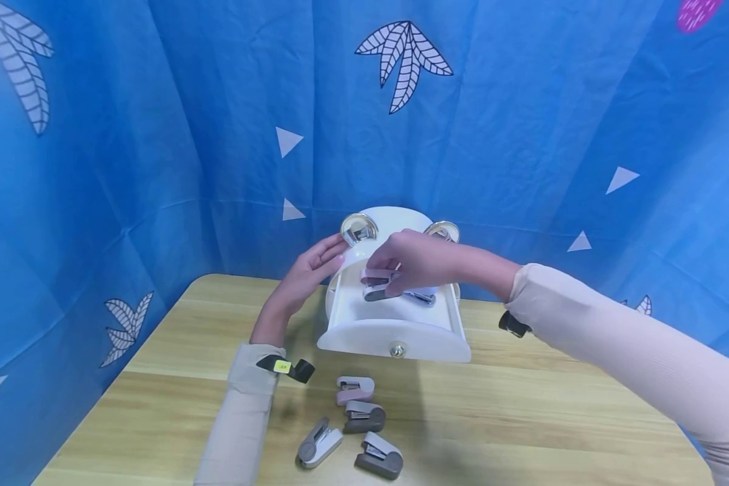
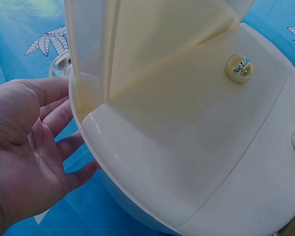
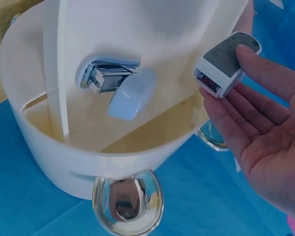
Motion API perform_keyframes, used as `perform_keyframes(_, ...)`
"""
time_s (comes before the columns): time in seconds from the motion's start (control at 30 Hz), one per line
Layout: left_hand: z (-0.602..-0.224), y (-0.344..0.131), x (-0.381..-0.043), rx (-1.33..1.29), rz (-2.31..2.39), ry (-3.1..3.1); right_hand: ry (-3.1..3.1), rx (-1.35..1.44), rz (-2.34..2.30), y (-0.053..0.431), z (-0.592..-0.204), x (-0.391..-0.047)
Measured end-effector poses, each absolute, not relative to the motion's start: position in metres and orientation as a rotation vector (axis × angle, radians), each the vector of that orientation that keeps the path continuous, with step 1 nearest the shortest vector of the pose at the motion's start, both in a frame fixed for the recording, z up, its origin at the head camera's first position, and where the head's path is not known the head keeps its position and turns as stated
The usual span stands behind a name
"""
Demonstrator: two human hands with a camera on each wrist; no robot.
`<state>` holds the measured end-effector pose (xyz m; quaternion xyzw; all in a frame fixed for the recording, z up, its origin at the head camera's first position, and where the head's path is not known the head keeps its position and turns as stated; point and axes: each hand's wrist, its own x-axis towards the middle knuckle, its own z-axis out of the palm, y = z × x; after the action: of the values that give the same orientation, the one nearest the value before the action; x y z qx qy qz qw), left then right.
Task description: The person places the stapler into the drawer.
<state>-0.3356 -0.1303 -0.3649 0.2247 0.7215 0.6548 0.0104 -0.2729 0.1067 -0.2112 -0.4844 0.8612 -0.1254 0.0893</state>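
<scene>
My right hand (image 1: 425, 258) pinches a grey-and-white mini stapler (image 3: 228, 64) between thumb and fingers, over the pulled-out drawer (image 1: 364, 335) of a white rounded box (image 1: 395, 219). Inside that drawer lies another stapler (image 3: 108, 78), pale blue-white with its metal part exposed, partly hidden by my right hand in the head view. With extended fingers, my left hand (image 2: 32, 142) rests against the left side of the box, close to one of its shiny round ears (image 1: 358, 229).
Several mini staplers lie on the wooden table in front of the box: a pink-and-white one (image 1: 355, 390), two grey-topped or grey-based ones (image 1: 364, 416), and a white one with grey (image 1: 320, 443). A blue patterned curtain (image 1: 249, 101) hangs close behind.
</scene>
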Motion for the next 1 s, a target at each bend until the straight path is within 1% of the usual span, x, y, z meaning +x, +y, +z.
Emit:
perform_keyframes(0.1, -0.365, -0.130, -0.336, 0.705, 2.043, 2.248, 2.554, -1.459, -0.336, 0.101, -0.216, -0.275)
perform_keyframes(0.47, -0.367, -0.129, -0.335, 0.706, 2.037, 2.253, 2.621, -1.377, -0.194, 0.094, -0.240, -0.279)
perform_keyframes(0.73, -0.365, -0.129, -0.336, 0.714, 2.061, 2.232, 2.673, -1.379, -0.167, 0.097, -0.245, -0.283)
perform_keyframes(1.0, -0.366, -0.130, -0.335, 0.695, 2.050, 2.257, 2.680, -1.379, -0.195, 0.099, -0.239, -0.281)
